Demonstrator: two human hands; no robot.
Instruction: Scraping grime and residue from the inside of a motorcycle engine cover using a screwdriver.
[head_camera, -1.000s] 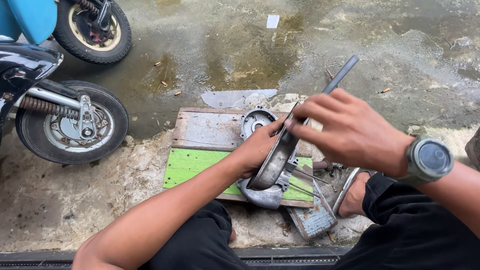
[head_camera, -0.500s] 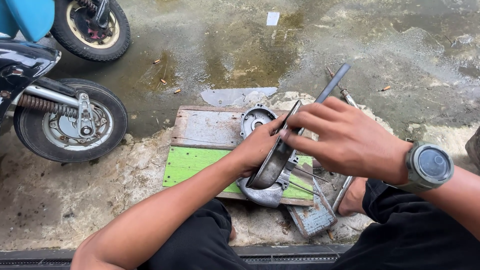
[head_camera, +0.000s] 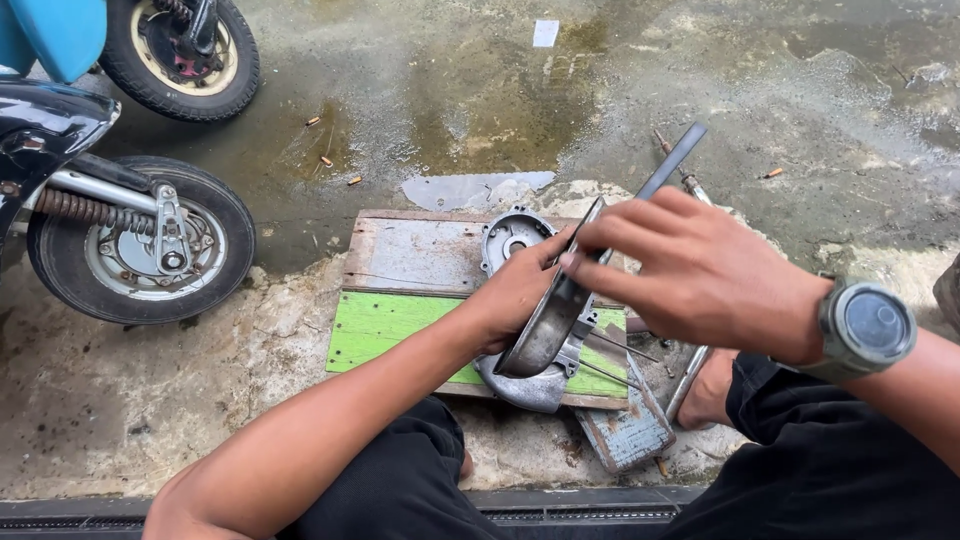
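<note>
A wet concrete floor (head_camera: 600, 90) spreads out, with two scooter wheels (head_camera: 140, 255) at the left. A wooden board (head_camera: 400, 290), part grey and part green, lies before the person. On it stands a round metal pan (head_camera: 545, 320), tilted on edge over a grey engine casing (head_camera: 510, 240). The left hand (head_camera: 520, 290) grips the pan's rim; the right hand (head_camera: 700, 275) closes around a dark flat bar (head_camera: 672, 160) laid against the pan.

A wet, stained grey concrete floor (head_camera: 620, 110) is seen under flat daylight. A small black rubber scooter wheel (head_camera: 140, 250) stands at the left edge; a second black tyre (head_camera: 185, 50) is seen above it. Right of the wheel lie weathered wooden boards, one painted green (head_camera: 385, 330). Cigarette butts (head_camera: 325, 160) are scattered above the boards.
</note>
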